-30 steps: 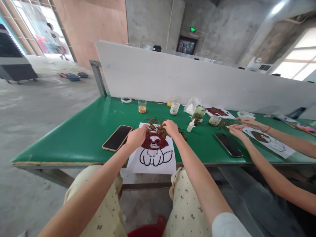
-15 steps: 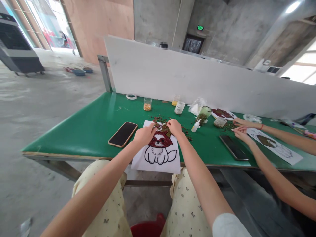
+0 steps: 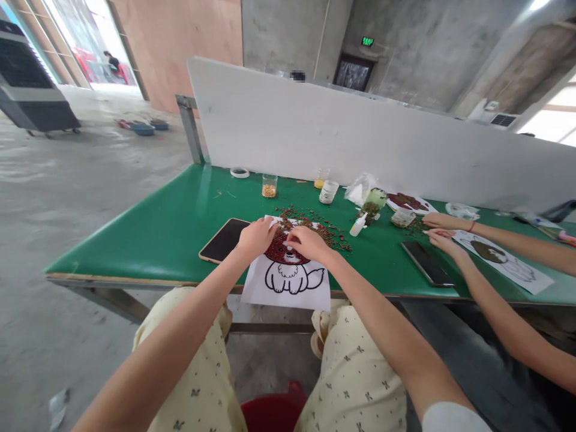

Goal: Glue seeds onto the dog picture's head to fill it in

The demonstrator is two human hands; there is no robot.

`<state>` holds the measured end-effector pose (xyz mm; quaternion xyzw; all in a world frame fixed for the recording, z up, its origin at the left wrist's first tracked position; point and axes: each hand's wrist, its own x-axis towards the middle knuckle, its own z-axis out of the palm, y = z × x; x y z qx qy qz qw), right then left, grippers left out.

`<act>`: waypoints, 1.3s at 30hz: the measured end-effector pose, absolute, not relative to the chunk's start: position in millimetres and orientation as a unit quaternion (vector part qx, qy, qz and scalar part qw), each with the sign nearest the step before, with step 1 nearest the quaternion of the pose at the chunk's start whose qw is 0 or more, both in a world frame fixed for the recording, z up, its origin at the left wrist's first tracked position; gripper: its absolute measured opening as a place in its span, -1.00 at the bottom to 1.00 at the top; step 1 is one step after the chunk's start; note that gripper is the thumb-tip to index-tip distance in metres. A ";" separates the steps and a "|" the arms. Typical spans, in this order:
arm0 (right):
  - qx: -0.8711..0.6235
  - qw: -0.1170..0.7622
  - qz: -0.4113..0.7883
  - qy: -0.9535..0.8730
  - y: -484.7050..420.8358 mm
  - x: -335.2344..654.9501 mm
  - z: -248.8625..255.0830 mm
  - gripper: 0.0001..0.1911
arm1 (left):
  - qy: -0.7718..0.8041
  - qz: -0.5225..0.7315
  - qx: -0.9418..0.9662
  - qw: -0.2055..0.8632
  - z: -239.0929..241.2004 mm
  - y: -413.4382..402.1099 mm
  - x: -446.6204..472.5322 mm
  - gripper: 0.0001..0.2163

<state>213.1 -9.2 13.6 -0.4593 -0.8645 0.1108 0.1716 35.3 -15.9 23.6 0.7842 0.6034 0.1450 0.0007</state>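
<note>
A white paper (image 3: 256, 287) with an outlined animal drawing lies at the table's front edge. The animal's head (image 3: 275, 252) is covered in dark red grains; its body and tail are bare outline. My right hand (image 3: 309, 242) is over the face, closed in a pinch; whatever is between its fingertips is too small to name. At the paper's upper left rests my left hand (image 3: 257, 236), its fingers bent and close together beside the head; their tips show no thing I can name. Loose red and green-brown grains (image 3: 333, 235) lie scattered around the paper's top.
A phone (image 3: 220, 241) lies partly behind my left hand. Glass jars (image 3: 269, 186), a tipped green jar (image 3: 374, 201) and a glue bottle (image 3: 359, 225) stand behind. At right, a co-worker's hands (image 3: 438, 231) are beside another drawing (image 3: 504, 264) and a dark phone (image 3: 426, 264).
My right hand has moved left and toward me, from the grains at the paper's top onto the face. My left hand has shifted slightly left, away from the grains, covering part of the phone.
</note>
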 end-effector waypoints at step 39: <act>-0.420 0.440 0.135 -0.782 -16.6 206.3 18.3 -0.88 | 0.357 0.433 0.386 0.732 11.4 -6.3 53.6 -0.96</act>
